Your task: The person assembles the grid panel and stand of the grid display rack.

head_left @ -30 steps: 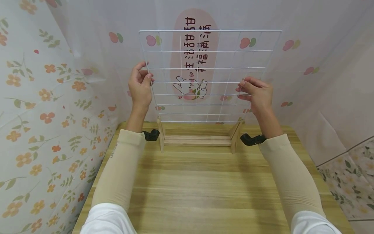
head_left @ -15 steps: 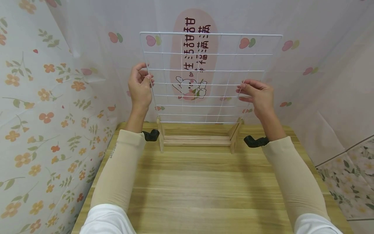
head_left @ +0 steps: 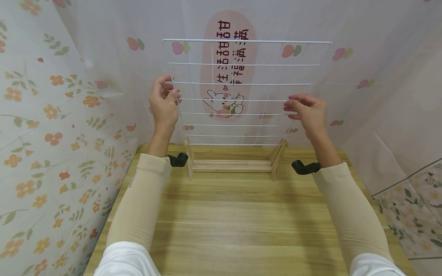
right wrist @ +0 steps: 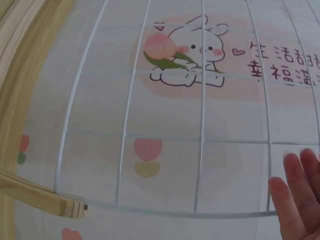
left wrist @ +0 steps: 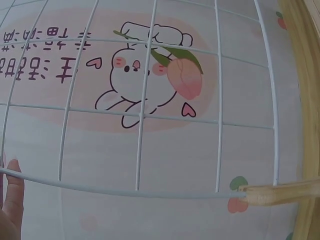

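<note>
A white wire grid panel stands upright, its lower end between the side pieces of a wooden stand. In the head view my left hand holds the panel's left edge between thumb and fingers. A finger of it shows at the edge wire in the left wrist view. My right hand is at the panel's right edge, its fingers fairly straight and loose. The right wrist view shows those fingers extended beside the wires, with the thumb out of sight.
The stand sits near the back of a wood-grain table. Behind it hangs a white cloth with a printed rabbit and lettering. A floral curtain borders the left side. Black wrist devices stick out from both wrists.
My right hand has shifted slightly right and down, its fingers loosening at the edge. The panel's top edge sits slightly lower than a second ago. My left hand has hardly moved.
</note>
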Available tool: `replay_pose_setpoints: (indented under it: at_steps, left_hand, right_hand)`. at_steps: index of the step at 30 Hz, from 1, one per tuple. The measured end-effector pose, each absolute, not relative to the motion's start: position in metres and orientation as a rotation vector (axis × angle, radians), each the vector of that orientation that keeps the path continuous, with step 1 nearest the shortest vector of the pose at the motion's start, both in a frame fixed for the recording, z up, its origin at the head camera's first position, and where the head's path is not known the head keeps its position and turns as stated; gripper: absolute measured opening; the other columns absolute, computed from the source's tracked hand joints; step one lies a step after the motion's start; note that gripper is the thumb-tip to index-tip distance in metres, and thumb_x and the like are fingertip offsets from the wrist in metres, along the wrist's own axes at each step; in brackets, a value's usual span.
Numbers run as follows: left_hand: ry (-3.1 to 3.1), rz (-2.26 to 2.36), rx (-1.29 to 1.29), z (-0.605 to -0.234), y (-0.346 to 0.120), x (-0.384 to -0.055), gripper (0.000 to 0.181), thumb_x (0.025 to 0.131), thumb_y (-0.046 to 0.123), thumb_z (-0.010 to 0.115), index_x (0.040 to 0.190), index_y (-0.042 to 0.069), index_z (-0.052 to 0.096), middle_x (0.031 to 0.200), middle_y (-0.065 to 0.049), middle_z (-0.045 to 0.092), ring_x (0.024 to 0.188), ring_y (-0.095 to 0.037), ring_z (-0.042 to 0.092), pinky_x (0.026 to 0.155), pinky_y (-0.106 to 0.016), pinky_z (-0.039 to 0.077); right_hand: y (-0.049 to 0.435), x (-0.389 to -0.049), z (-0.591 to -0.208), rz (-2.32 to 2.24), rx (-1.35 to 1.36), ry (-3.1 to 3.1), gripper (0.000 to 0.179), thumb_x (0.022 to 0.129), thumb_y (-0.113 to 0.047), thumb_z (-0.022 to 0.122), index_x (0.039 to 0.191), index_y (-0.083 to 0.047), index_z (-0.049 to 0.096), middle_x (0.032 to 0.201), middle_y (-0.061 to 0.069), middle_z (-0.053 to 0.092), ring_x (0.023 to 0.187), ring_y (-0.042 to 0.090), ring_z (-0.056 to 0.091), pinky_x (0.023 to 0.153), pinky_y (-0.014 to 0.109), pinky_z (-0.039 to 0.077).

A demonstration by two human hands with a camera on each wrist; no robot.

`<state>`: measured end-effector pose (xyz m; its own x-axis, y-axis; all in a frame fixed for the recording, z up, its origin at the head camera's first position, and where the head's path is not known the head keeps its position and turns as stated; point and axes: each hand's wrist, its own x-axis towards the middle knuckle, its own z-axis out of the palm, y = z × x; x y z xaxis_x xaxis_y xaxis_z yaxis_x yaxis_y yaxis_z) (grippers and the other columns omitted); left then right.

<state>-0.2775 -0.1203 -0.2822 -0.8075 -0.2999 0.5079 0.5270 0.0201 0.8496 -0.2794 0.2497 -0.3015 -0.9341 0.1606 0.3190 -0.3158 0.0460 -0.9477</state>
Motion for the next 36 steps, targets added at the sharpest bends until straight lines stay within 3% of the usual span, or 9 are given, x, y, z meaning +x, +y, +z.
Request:
replay_pose_setpoints:
  at_steps: [7,10,15,19,22,32,36]
  left_hand:
    - [-1.735,-1.836,-0.216,-0.282,-0.12,-0.277,0.027,0.096,-0.01,0.047,0.122,-0.006,0.052,0.091,-0.003,0.051,0.078,-0.015,0.057,0.072,-0.026,0.053]
    - [-1.732,-1.839,-0.215,-0.281,-0.12,-0.276,0.026,0.096,-0.01,0.047,0.121,-0.005,0.053,0.091,-0.003,0.05,0.08,-0.019,0.058,0.071,-0.026,0.053]
    - [-1.723,-1.852,-0.215,-0.284,-0.12,-0.28,0.026,0.095,-0.011,0.047,0.118,-0.001,0.055,0.091,-0.004,0.049,0.079,-0.023,0.057,0.071,-0.028,0.053]
    - [-1.704,-1.864,-0.208,-0.292,-0.124,-0.29,0.025,0.095,-0.011,0.048,0.116,0.0,0.055,0.091,-0.004,0.05,0.077,-0.022,0.056,0.068,-0.027,0.053]
    - [-1.699,-1.864,-0.21,-0.297,-0.126,-0.296,0.025,0.095,-0.01,0.05,0.116,0.002,0.055,0.091,-0.003,0.05,0.077,-0.021,0.057,0.068,-0.026,0.053]
    - [-1.68,-1.853,-0.232,-0.3,-0.125,-0.298,0.026,0.094,-0.01,0.05,0.12,-0.006,0.052,0.09,-0.002,0.05,0.075,-0.019,0.057,0.066,-0.025,0.053]
    - [-1.68,-1.863,-0.217,-0.302,-0.124,-0.299,0.025,0.094,-0.01,0.05,0.116,0.0,0.055,0.09,-0.002,0.051,0.077,-0.022,0.058,0.066,-0.025,0.053]
  right_hand:
    - [0.253,-0.28,-0.301,1.801,0.063,-1.914,0.016,0.087,-0.016,0.074,0.097,-0.003,0.075,0.076,0.002,0.072,0.065,0.012,0.069,0.066,0.018,0.056]
    - [0.252,-0.282,-0.3,1.662,0.034,-1.89,0.013,0.087,-0.014,0.073,0.096,-0.005,0.076,0.075,0.001,0.069,0.061,0.011,0.064,0.063,0.015,0.054]
    - [0.25,-0.286,-0.295,1.438,-0.044,-1.9,0.009,0.088,-0.01,0.069,0.097,-0.01,0.068,0.084,-0.007,0.059,0.075,0.007,0.057,0.065,0.014,0.05]
    - [0.249,-0.285,-0.289,1.474,-0.056,-1.878,0.027,0.086,-0.003,0.068,0.108,-0.014,0.057,0.098,-0.006,0.056,0.088,0.009,0.055,0.069,0.017,0.049]
    - [0.249,-0.284,-0.285,1.548,-0.025,-1.854,0.041,0.085,0.002,0.067,0.12,-0.016,0.055,0.102,-0.002,0.056,0.088,0.012,0.056,0.07,0.016,0.053]
    - [0.256,-0.288,-0.283,1.659,0.068,-1.841,0.037,0.087,0.005,0.064,0.119,-0.013,0.062,0.088,0.002,0.058,0.079,0.014,0.059,0.064,0.018,0.056]
    - [0.261,-0.288,-0.284,1.72,0.112,-1.827,0.03,0.088,0.003,0.064,0.114,-0.013,0.065,0.086,0.002,0.06,0.077,0.014,0.062,0.062,0.022,0.056]
